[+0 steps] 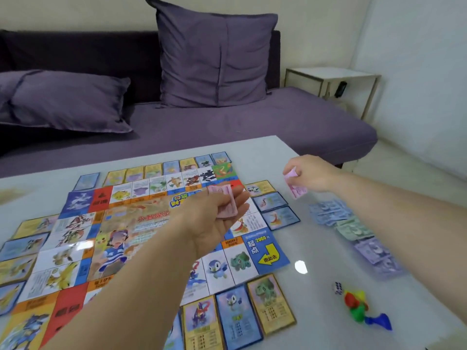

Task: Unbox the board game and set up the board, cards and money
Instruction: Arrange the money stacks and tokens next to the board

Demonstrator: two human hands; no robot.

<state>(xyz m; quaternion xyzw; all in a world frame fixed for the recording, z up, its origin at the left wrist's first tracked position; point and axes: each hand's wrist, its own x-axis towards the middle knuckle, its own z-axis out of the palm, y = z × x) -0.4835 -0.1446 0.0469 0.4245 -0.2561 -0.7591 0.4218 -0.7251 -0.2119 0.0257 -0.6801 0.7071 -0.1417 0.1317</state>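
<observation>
Money, pink, is split between our two hands. Our left hand (217, 218) lies palm up above the far right part of the board (141, 223), fingers curled loosely round a small pink stack (223, 200). Our right hand (310, 173) hangs over the bare surface (278, 152) beyond the board's right edge. Its fingertips pinch one or more pink notes (294, 184); blur hides the count. These hang below the hand, tilted, long axis sloping down toward the surface. The board lies flat and unfolded, with cards (270, 303) laid face up along the sides we can see, just outside its edge. Money already sorted lies right of the board in a row running from far to near: blue pile (328, 212), green pile (353, 229), purple pile (376, 251), each touching or overlapping the next. A die (338, 287) and coloured tokens (358, 306) sit near us, right of the board. We judge the step in hand to be dealing pink notes into a pile of their own. The free spot lies at the far end of the row, beyond the blue pile and near the right hand. That hand is the nearer one, so the left hand feeds and the right hand lays. The note's long axis would need turning to match the row.
</observation>
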